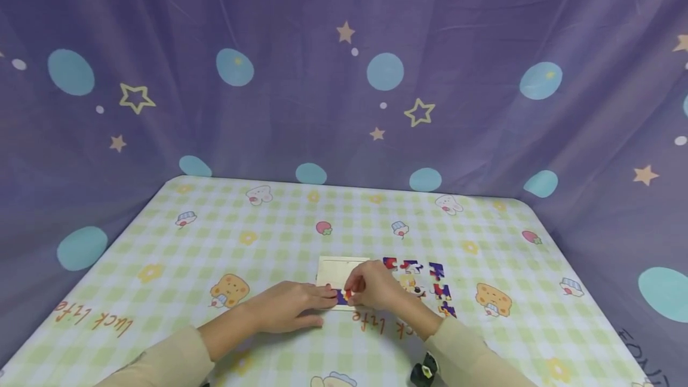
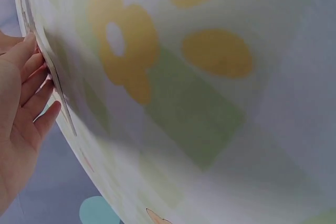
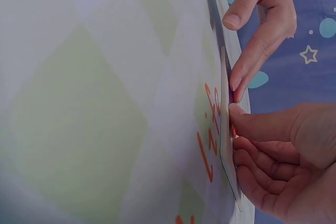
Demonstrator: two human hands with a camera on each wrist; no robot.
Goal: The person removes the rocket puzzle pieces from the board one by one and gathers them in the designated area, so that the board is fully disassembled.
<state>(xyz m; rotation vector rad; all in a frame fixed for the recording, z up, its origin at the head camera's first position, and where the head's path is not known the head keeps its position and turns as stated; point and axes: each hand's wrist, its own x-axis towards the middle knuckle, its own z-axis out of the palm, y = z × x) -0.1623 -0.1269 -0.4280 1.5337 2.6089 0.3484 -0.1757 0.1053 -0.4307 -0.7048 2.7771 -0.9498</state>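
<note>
A pale wooden puzzle board (image 1: 334,270) lies on the table in front of me. On its near left part sits a purple puzzle piece (image 1: 341,298). My left hand (image 1: 292,307) reaches in from the left, its straight fingers pressing on the board's near left part. In the right wrist view, those fingertips (image 3: 237,85) touch down close to my other hand. Between thumb and fingers, my right hand (image 1: 376,285) pinches a small red and yellow puzzle piece (image 1: 347,295) against the board, beside the purple one. The right fingers hide much of that piece.
Several loose puzzle pieces (image 1: 436,271) lie to the right of the board, some partly behind the right hand. A checked cloth (image 1: 279,220) with printed figures covers the table. Behind stands a purple curtain (image 1: 322,106). Something black (image 1: 424,370) shows by the right sleeve.
</note>
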